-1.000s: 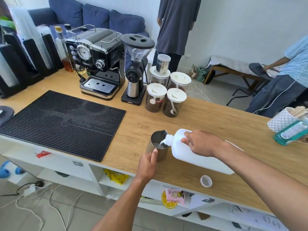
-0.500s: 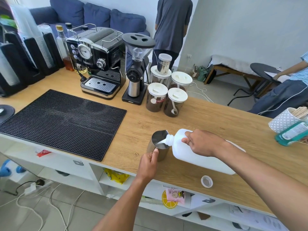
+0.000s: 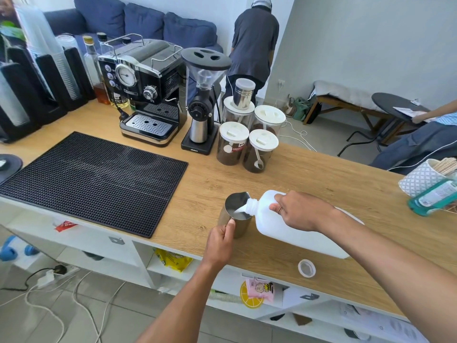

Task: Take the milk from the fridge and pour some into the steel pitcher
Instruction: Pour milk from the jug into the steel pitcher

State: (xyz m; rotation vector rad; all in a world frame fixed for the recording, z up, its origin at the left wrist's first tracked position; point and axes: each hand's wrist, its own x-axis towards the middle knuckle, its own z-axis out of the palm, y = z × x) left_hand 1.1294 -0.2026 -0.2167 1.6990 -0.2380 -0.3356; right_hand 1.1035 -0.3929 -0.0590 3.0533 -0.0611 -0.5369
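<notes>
Lying left of the steel pitcher point(image 3: 236, 209), one black mat point(image 3: 91, 179) covers the surface point(image 3: 321, 174). The left grip point(image 3: 220, 243) clamps the pitcher's near side; milk pools inside. Behind the pitcher stand four lidded jars point(image 3: 232, 144) of dark coffee. Right of it, the right grip point(image 3: 301, 211) clamps one tilted milk bottle point(image 3: 291, 237), mouth over the rim, milk streaming. One loose cap point(image 3: 306, 268) lies further right.

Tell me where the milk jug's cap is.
Head view: the cap lies on the counter by its front edge, right of centre, just below the tilted milk jug.
</notes>
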